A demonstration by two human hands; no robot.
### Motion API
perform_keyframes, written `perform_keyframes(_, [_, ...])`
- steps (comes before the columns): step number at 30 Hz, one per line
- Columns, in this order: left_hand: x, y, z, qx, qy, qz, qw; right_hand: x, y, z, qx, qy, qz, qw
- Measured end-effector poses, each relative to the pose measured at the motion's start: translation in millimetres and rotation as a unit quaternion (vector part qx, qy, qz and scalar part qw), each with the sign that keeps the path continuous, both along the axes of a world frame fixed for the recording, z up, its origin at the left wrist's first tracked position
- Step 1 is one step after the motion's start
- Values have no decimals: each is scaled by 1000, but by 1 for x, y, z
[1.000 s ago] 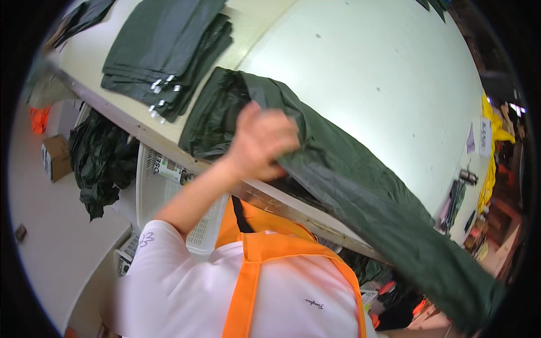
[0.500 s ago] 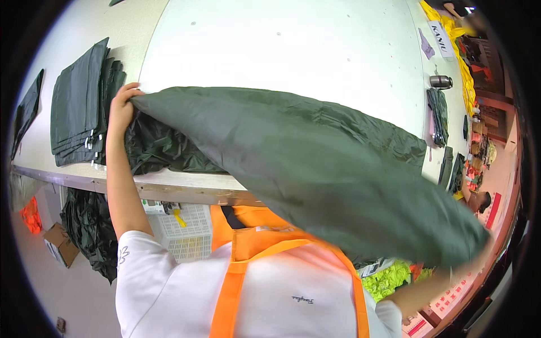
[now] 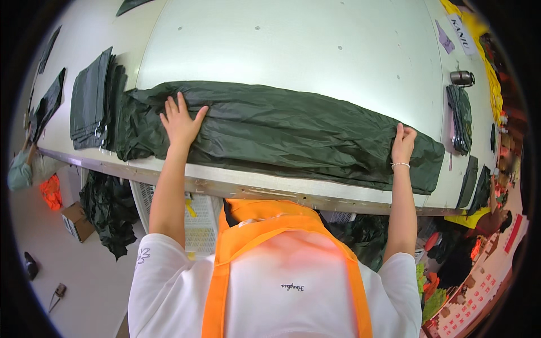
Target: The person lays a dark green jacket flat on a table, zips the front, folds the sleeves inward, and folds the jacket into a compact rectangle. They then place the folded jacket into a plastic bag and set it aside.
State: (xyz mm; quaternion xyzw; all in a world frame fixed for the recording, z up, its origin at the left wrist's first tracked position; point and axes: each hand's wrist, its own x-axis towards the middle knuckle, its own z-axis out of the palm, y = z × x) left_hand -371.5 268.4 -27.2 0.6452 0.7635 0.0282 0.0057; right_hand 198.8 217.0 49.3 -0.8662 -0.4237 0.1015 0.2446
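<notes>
A long piece of dark green, thin shiny fabric (image 3: 293,132) lies crosswise along the near edge of the table, folded into a wrinkled strip. My left hand (image 3: 183,127) rests flat on its left part, fingers spread. Toward the right end, my right hand (image 3: 403,145) has its fingers bent together on the fabric, seeming to pinch it. Whatever is between those fingertips is hidden. Left of the strip, and touching its end, sits a stack of folded dark green pieces (image 3: 90,101).
A pale table (image 3: 293,45) stretches away from me. On its right are a dark metal cylinder (image 3: 462,78) and a folded dark bundle (image 3: 459,118). White plastic crates (image 3: 204,225) and dark fabric (image 3: 107,211) are below the edge. Another person's arm (image 3: 27,158) shows far left.
The fabric, raised and sweeping through the air before, now lies on the table. My left hand has shifted right and spread flat; my right hand has come up onto the fabric.
</notes>
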Motion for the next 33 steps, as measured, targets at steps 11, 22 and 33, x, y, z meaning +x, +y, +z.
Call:
perform_keyframes(11, [-20, 12, -22, 32, 16, 30, 999, -57, -35, -55, -91, -225, 297, 923])
perform_keyframes(22, [-72, 55, 12, 282, 107, -69, 951, -46, -34, -66, -31, -178, 295, 938])
perform_keyframes(33, [-6, 76, 7, 94, 163, 127, 974, -47, -38, -74, -31, -197, 315, 928])
